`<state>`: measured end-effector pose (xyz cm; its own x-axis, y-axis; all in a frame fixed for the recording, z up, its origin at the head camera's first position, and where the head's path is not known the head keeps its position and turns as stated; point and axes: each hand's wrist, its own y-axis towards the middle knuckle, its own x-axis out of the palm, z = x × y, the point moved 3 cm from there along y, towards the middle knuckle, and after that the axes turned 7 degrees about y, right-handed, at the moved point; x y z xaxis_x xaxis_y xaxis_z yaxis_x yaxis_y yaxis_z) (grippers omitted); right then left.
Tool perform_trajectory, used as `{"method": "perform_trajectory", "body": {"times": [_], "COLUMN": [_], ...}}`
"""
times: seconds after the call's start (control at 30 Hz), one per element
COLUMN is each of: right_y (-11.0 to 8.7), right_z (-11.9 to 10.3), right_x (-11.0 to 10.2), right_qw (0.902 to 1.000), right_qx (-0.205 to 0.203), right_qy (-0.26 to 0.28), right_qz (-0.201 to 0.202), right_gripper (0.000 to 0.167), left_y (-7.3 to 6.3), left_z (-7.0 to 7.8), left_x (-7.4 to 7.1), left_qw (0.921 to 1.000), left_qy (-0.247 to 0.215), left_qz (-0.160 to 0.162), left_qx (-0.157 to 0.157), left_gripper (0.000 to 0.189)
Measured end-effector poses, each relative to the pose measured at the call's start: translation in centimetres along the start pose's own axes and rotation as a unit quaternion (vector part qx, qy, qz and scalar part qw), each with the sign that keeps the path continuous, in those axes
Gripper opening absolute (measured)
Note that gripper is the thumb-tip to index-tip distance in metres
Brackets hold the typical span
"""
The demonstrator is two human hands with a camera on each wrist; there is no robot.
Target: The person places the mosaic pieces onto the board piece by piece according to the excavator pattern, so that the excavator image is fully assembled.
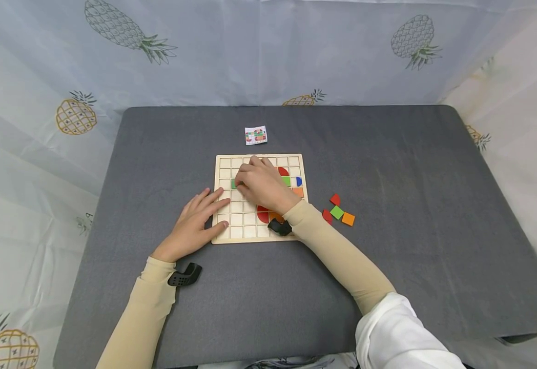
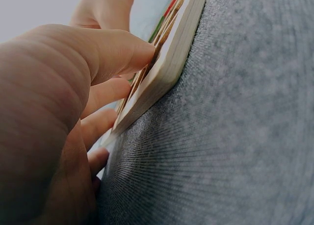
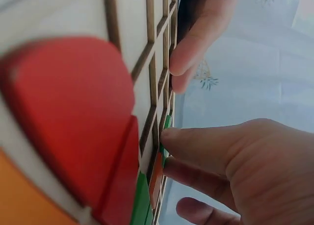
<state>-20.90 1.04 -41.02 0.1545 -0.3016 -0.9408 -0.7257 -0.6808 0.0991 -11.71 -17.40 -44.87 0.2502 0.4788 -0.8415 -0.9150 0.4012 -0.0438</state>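
A wooden grid board (image 1: 236,234) lies on the table, partly filled with coloured tiles. My left hand (image 1: 194,228) rests on its left edge, fingers spread; in the left wrist view the thumb (image 2: 122,53) touches the rim at the near corner. My right hand (image 1: 264,182) reaches over the board and pinches a green tile (image 3: 165,145) between thumb and index finger at a left-hand cell. Close to the right wrist camera, a rounded red tile (image 3: 73,102) sits on the grid near an orange one (image 3: 24,198). The right hand and forearm hide several middle cells.
Loose tiles lie right of the board: a red triangle (image 1: 335,199), a green square (image 1: 336,212), an orange square (image 1: 348,219) and another red piece (image 1: 327,216). A small printed pattern card (image 1: 256,135) lies beyond the board. Pineapple-print curtain (image 1: 259,56) borders the grey table (image 1: 411,205).
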Motion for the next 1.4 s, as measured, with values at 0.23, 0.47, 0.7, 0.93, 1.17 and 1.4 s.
{"method": "perform_trajectory", "body": {"times": [0.23,0.47,0.7,0.93,1.17,1.4], "right_y": [-0.2,-0.5,-0.7,-2.4,-4.9,-8.0], "right_z": [0.0,0.1,1.2,2.5,3.6,5.2], "right_x": [-0.5,-1.4,-3.9,-7.3,-9.6,-10.9], "right_qw": [0.9991,0.9962,0.9951,0.9796,0.9768,0.9772], "right_qx": [0.005,0.007,0.036,0.074,0.091,0.133], "right_qy": [0.005,0.024,0.085,0.187,0.194,0.166], "right_qz": [-0.041,-0.084,-0.035,0.010,0.003,0.001], "right_gripper": [0.016,0.016,0.015,0.009,0.012,0.018], "left_y": [0.0,0.0,0.1,0.0,-0.2,-0.2], "left_z": [0.0,0.0,0.0,0.0,0.0,0.1], "left_x": [0.0,0.1,0.1,0.1,-0.1,0.0], "left_qw": [1.0000,1.0000,1.0000,1.0000,1.0000,1.0000], "left_qy": [-0.002,-0.004,-0.005,-0.005,-0.006,-0.008], "left_qz": [-0.003,-0.001,-0.001,-0.002,-0.002,-0.003], "left_qx": [-0.001,0.000,-0.001,-0.004,-0.003,-0.003], "left_gripper": [0.058,0.058,0.059,0.059,0.058,0.059]}}
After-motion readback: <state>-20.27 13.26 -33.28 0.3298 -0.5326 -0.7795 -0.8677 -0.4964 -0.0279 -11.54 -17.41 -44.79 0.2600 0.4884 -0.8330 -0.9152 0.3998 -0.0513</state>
